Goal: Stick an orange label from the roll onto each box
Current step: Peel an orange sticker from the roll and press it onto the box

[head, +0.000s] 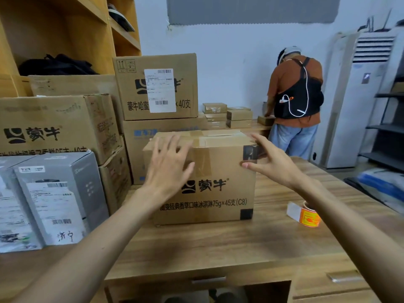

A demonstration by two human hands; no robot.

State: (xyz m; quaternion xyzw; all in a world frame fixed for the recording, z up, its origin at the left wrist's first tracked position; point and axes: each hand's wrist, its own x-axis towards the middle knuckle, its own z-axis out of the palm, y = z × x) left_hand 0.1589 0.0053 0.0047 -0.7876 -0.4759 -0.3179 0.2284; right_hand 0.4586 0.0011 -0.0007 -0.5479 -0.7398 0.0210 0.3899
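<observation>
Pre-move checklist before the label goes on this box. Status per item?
1. Box sits flat on the desk: ok.
2. Orange label on the box's visible faces: none seen, not ok.
3. Label roll on the desk to the right of the box: ok.
4. Left hand open, holding nothing: ok.
5. Right hand open at the box's top right corner, holding no label: ok.
6. A label already peeled loose at the roll's white tail: cannot tell.

Storeroom or packing room: stacked shipping cartons (54,125), wooden shelving (65,29), parcel-laden desk (218,248).
</observation>
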